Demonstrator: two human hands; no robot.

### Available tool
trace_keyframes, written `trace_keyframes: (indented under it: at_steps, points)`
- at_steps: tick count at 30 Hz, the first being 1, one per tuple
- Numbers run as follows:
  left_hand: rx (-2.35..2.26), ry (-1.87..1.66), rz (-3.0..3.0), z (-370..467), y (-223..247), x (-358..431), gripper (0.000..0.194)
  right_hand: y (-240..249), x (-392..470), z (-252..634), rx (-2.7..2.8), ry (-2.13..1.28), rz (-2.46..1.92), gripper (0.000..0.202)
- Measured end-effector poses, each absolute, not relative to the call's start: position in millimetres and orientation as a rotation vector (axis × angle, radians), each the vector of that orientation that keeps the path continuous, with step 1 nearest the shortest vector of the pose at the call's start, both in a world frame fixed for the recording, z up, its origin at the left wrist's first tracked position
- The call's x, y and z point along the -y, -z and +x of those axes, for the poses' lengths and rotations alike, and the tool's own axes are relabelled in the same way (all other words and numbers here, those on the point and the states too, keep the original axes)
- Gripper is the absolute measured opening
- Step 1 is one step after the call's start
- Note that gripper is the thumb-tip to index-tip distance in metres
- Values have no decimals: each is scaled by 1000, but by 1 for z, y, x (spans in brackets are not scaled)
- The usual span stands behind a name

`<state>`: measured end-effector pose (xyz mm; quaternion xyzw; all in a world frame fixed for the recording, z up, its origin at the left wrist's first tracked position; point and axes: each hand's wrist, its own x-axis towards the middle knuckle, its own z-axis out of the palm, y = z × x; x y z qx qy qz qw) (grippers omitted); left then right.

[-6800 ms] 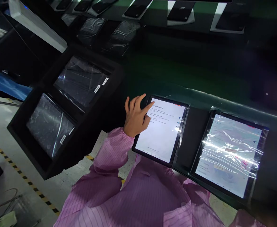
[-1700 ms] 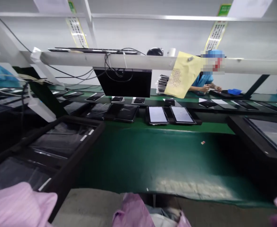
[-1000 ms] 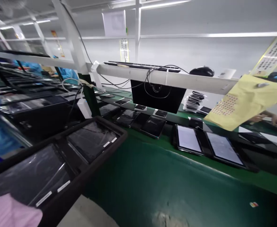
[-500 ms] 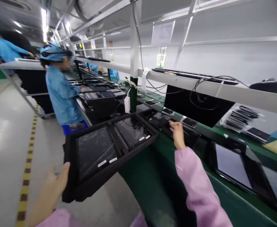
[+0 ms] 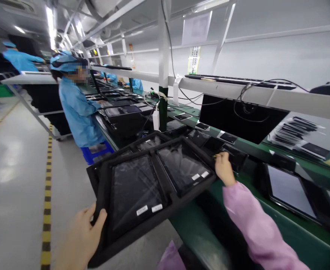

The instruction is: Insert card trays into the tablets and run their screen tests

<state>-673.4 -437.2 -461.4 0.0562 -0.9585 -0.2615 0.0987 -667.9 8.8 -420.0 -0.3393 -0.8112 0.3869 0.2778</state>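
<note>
With left hand [image 5: 82, 228], gripping near-left side of black foam tray [image 5: 163, 178], partly over second tray [image 5: 92, 180]. Filled already, seemingly: one film-wrapped tablet [image 5: 134, 187] per compartment. With right hand [image 5: 224, 167], grasping right end, above desk [image 5: 193, 228]. Not yet set down.

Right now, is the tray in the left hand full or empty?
Full: two film-covered tablets lie side by side in the tray, one either side of its divider.
</note>
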Motion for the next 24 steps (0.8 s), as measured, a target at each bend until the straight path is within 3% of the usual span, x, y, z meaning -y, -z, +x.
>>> trace_keyframes:
  at_steps: [6,11,15,19,24]
  points:
    - [2826,1153,-437,-646,475,376,49,440,-11,-418,1774,-685,-1315,27]
    - [2800,1201,-1102,-646,509,278,46,503,41,-273,1302,-512,-1911,26]
    - [2870,879,-1435,-637,539,231,45,549,65,-239,1273,-396,-1926,22]
    - [2636,371,-1478,-625,516,194,50,548,55,-238,1380,-318,-1840,24]
    - [2313,524,-2045,-594,487,92,34,522,-7,-272,1826,-396,-1569,24]
